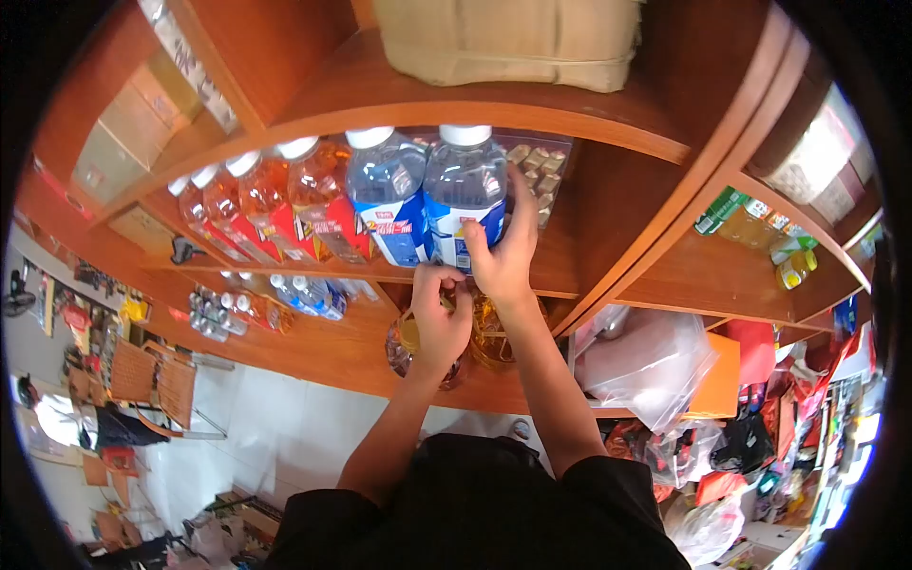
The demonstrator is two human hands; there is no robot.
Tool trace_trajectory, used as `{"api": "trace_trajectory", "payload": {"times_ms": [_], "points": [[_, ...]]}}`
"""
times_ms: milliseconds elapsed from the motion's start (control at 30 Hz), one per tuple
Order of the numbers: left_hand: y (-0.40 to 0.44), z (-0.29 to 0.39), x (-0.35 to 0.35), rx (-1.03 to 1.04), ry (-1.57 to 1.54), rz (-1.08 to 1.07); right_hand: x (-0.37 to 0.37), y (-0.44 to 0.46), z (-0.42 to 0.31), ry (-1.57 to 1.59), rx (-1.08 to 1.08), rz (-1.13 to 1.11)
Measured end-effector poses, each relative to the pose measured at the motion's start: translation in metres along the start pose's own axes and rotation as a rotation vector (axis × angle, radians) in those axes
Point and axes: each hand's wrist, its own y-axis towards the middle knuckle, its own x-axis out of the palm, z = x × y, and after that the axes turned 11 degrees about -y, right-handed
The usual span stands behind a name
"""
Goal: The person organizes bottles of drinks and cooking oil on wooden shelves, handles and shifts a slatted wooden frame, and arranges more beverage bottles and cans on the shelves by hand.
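Note:
My right hand is wrapped round the lower right side of a clear bottle with a white cap and blue label, upright on the wooden shelf. My left hand is curled just below that bottle's base, at the shelf edge; whether it grips anything is hidden. A second blue-labelled bottle stands directly to the left. Further left is a row of orange-filled bottles with red labels. A pack of small wrapped pieces lies behind my right hand.
A woven basket sits on the shelf above. Below my hands are round glass jars. More bottles stand lower left. Plastic bags and an orange box are at right. Wooden chairs stand at far left.

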Motion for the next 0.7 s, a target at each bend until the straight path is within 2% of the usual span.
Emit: {"api": "trace_trajectory", "payload": {"times_ms": [133, 267, 367, 433, 533, 633, 700], "points": [[-0.003, -0.009, -0.001, -0.026, -0.082, 0.012, 0.003, -0.002, 0.004, 0.022, 0.017, -0.006], [-0.006, -0.006, -0.009, -0.199, -0.320, -0.006, 0.004, -0.003, 0.005, 0.033, 0.026, 0.000], [-0.004, -0.008, -0.021, -0.220, -0.421, -0.071, 0.004, -0.002, -0.004, 0.154, 0.090, -0.010], [-0.004, -0.010, -0.031, -0.239, -0.430, -0.137, 0.005, -0.004, -0.004, 0.177, 0.144, -0.014], [-0.004, 0.001, -0.048, -0.351, -0.510, -0.186, 0.005, -0.004, -0.004, 0.151, 0.100, 0.003], [-0.012, 0.004, -0.077, -0.434, -0.455, -0.319, 0.005, -0.005, -0.005, 0.122, 0.118, -0.001], [-0.017, 0.015, -0.101, -0.421, -0.399, -0.332, 0.005, -0.004, -0.009, 0.091, 0.079, 0.000]]}}
